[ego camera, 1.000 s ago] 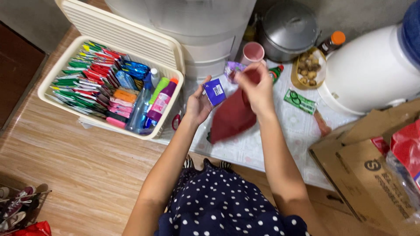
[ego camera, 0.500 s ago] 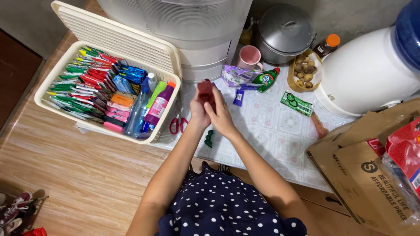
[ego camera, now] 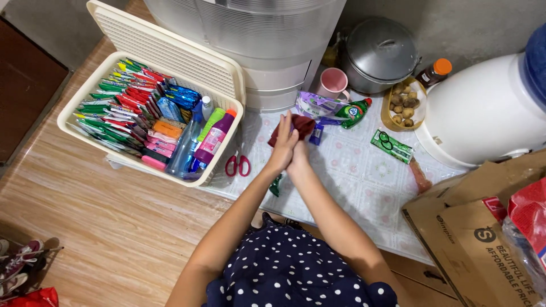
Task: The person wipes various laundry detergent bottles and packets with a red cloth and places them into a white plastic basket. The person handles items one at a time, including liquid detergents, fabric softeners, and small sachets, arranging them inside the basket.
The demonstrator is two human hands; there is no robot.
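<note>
Right now both hands meet over the white patterned table mat (ego camera: 364,187), pressed together on a crumpled dark red plastic bag (ego camera: 300,124). L hand (ego camera: 282,149) lies on top, fingers straight and close together, tips on the bag. R hand (ego camera: 298,161) is tucked just under/behind the L one; its fingers are mostly hidden, so can't tell exactly how they're curled, but the bag sits clamped btwn the two hands. Most of the bag sticks out past the fingertips, toward the back of the mat.

Just beyond the bag: a small blue sachet (ego camera: 317,134) touching or nearly touching it, then a purple-and-white plastic packet (ego camera: 314,104) and a green-and-red pouch with a red cap (ego camera: 354,111). Pink mug (ego camera: 333,84) stands behind those, next to a grey metal pot with lid (ego camera: 381,54).

Left of the hands, red-handled scissors (ego camera: 238,165) lie on the mat, near the cream plastic basket w/ open lid (ego camera: 139,165). Basket is packed w/ rows of coloured sachets, plus a clear blue spray bottle (ego camera: 183,149) and a purple bottle w/ orange cap (ego camera: 213,138) at its near end.

A small dark green scrap (ego camera: 276,186) lies on the mat below the L wrist. Right side: green flat packet (ego camera: 391,146), small bowl of brown round items (ego camera: 402,104), big white round appliance (ego camera: 489,111), brown cardboard box (ego camera: 472,239).
</note>
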